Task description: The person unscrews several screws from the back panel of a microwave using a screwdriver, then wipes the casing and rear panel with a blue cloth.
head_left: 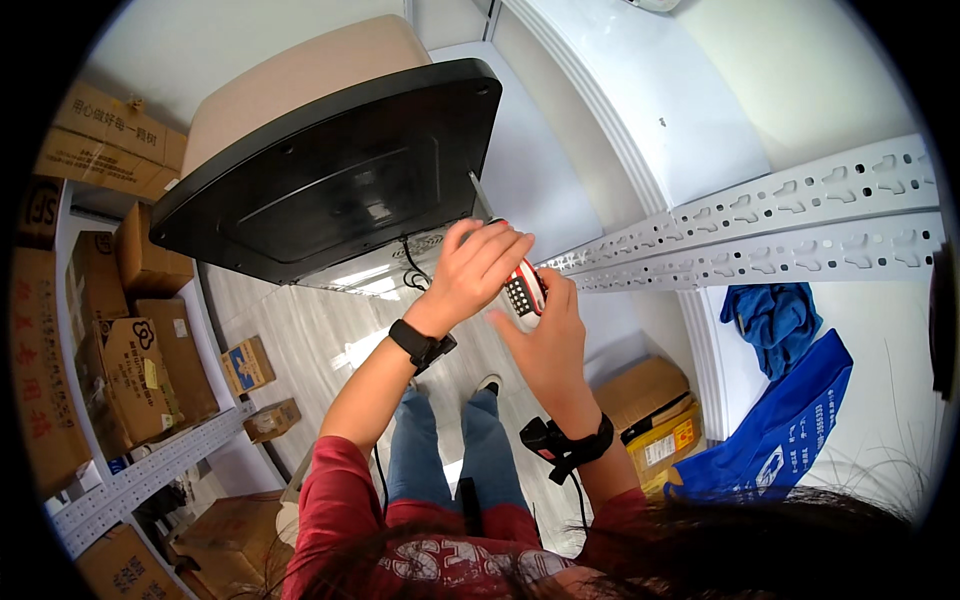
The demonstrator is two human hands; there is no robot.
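A small red, white and black device [525,289] with a grid of light dots or keys on its dark side is between my hands. My right hand [550,335] is wrapped around its lower part, thumb and fingers closed on it. My left hand [473,268] lies over its upper end, fingers together and bent, so I cannot tell how firmly they grip. A thin metal rod [479,192] rises just beyond the left fingertips; whether it joins the device is hidden. Just past my hands is a large black panel [350,170], tilted, with a beige cushion-like back [310,80].
Thin black cables [410,265] hang below the panel. Perforated white shelf posts [780,235] run close on the right, with blue cloth [775,325] and a blue bag [780,420] on a shelf. Cardboard boxes [135,370] fill the left shelves; another carton [640,392] stands right of my legs.
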